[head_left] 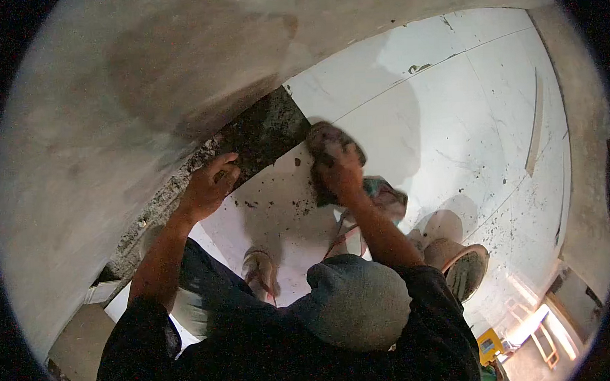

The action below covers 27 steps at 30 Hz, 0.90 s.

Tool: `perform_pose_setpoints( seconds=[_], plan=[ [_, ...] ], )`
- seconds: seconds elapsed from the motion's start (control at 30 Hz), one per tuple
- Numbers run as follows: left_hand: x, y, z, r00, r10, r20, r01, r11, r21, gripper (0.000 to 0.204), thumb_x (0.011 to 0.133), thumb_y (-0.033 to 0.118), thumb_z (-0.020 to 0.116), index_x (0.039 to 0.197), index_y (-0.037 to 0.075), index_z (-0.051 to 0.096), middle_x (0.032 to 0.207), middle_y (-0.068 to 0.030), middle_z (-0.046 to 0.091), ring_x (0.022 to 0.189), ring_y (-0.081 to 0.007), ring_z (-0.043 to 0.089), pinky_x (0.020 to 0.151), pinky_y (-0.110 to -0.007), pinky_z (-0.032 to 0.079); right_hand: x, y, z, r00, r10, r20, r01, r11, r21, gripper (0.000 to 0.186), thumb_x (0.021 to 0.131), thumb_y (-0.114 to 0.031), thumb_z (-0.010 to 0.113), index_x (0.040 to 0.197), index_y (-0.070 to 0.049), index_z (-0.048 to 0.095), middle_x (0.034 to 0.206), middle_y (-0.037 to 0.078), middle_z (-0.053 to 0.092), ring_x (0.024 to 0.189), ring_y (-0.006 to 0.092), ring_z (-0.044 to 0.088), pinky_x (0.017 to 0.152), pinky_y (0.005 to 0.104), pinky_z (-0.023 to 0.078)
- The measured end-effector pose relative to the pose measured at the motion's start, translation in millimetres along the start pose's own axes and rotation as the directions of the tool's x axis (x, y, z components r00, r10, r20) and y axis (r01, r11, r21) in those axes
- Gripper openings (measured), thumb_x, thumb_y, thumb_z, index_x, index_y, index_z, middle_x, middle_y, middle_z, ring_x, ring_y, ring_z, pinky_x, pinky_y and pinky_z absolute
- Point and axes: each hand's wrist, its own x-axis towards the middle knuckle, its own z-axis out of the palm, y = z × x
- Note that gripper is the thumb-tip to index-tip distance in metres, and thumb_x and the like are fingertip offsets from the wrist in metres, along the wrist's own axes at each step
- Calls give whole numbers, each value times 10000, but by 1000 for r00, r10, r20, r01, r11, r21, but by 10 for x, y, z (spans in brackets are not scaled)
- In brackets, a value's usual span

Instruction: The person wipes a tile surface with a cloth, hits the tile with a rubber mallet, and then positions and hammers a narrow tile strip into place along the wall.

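My right hand [343, 170] grips a dirty, dark rag [329, 137] on the white floor tiles [376, 114], at the corner of a dark mortar patch [269, 128]. The rag is slightly blurred. That patch fills a gap between the tiles and the wall. My left hand [214, 183] is over the patch's near edge by the wall, fingers loosely bent and apart, with nothing seen in it. Dark crumbs lie on the tile between my hands.
A rough rubble strip [154, 209] runs along the wall [82, 151]. Beside my right forearm lies a green and pinkish bundle [386, 196]. A bucket [468, 271] stands right of my knee. A thin strip [533, 125] lies far right; a yellow box [489, 345] is lower right.
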Motion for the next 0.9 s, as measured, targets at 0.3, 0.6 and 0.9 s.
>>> perform_pose_setpoints(
  seconds=[0.3, 0.6, 0.9],
  plan=[
    [-215, -158, -80, 963, 258, -76, -268, 948, -174, 475, 949, 328, 551, 1330, 50, 491, 1073, -168, 648, 872, -199, 639, 797, -368, 512, -449, -949, 964, 909, -358, 215, 355, 933, 51, 678, 850, -422, 657, 1385, -89, 409, 1391, 261, 419, 1262, 412, 442, 1013, 484, 411],
    [-432, -90, -102, 702, 442, -559, -541, 841, -15, 545, 950, 349, 551, 1365, 18, 429, 1191, -161, 607, 1061, -229, 584, 920, -389, 456, -374, -1114, 673, 846, -375, 378, 33, 746, 665, 470, 914, -353, 558, 1264, -43, 508, 1248, 214, 534, 1152, 334, 518, 990, 448, 405],
    [-294, 148, 17, 823, 382, -419, -529, 785, -323, 544, 981, 390, 484, 1371, 19, 407, 1212, -168, 587, 1083, -239, 566, 926, -389, 441, -437, 1330, 621, 912, -140, -386, 129, 990, -52, 319, 910, -230, 516, 1141, -15, 565, 1107, 220, 576, 1039, 381, 542, 918, 474, 420]
  ],
)
